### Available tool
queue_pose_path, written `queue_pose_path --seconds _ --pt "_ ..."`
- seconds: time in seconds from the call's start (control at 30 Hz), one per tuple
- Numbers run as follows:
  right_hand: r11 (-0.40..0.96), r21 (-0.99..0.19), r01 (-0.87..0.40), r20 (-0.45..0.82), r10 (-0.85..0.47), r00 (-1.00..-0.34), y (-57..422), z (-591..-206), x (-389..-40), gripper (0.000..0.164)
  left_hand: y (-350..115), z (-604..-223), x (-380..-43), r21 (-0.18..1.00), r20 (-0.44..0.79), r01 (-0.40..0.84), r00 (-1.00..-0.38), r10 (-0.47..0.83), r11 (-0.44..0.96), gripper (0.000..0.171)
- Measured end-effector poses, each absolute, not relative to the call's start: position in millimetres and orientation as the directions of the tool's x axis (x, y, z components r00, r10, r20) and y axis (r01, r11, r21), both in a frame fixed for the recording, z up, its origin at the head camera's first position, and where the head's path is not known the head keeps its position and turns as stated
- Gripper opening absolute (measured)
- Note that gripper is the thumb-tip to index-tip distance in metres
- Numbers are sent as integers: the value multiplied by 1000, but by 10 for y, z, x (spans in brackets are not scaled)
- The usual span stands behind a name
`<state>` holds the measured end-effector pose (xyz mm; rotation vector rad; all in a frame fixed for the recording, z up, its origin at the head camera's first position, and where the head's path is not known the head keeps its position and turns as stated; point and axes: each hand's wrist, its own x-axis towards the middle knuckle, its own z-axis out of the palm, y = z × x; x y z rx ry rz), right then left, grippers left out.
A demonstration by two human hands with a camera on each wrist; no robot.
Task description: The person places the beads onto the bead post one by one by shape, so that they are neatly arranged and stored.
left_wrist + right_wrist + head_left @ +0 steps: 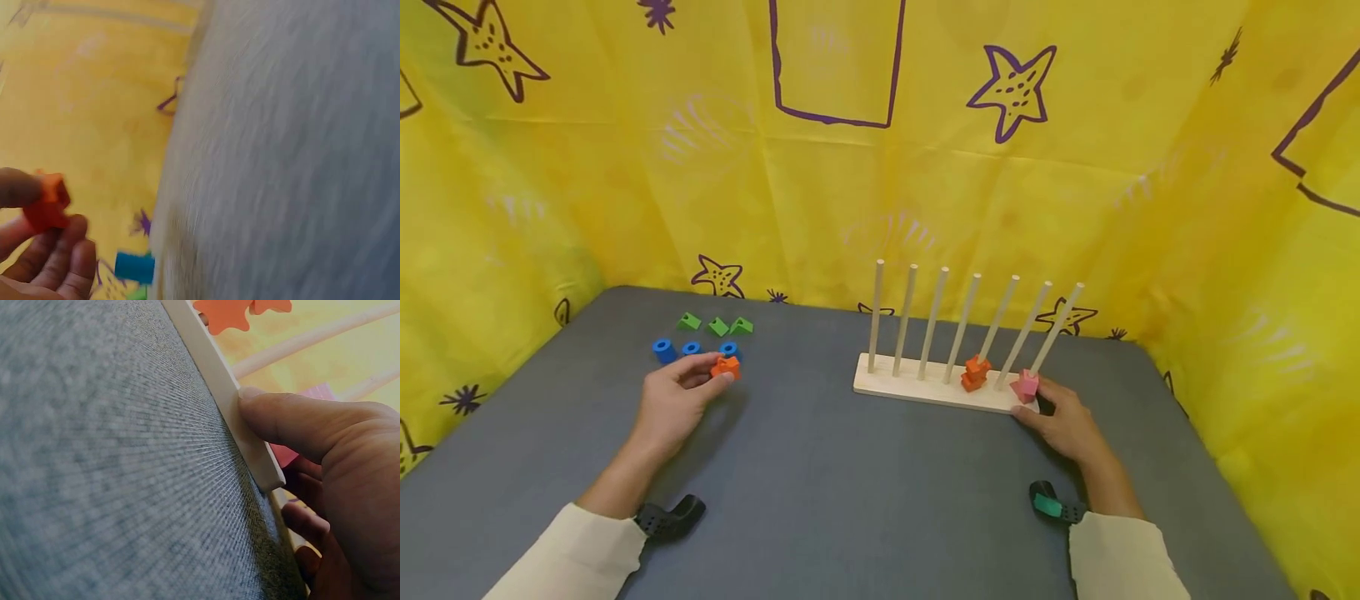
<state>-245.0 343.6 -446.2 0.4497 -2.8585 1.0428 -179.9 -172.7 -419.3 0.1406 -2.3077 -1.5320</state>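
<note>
My left hand (672, 404) pinches an orange star-shaped block (727, 367) above the table; in the left wrist view the block (49, 203) sits between thumb and fingers, with a hole visible in it. My right hand (1066, 423) grips the right end of a wooden peg board (917, 389), its thumb (281, 419) lying on the board's front edge. Several upright pegs rise from the board. Orange star blocks (975, 374) are stacked on one peg, and pink blocks (1026, 386) sit on the rightmost peg, beside my right fingers.
Blue cylinders (664, 351) stand on the grey table (850, 500) just beyond my left hand. Behind them lie green triangular blocks (718, 327). A yellow patterned cloth (820, 192) hangs around the back and sides.
</note>
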Motion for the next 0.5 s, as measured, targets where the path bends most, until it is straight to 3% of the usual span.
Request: queue_pose_path --seconds 0.23,0.5 --pt "729 -624 -281 161 -232 -959 3480 -4468 -2440 59 -1421 -3935 -1822 922 259 189 -950 -173 339 42" --pt "734 -614 -291 163 -243 -956 3440 -4489 -2420 61 -1177 -3511 -1864 877 342 291 -937 -73 382 37"
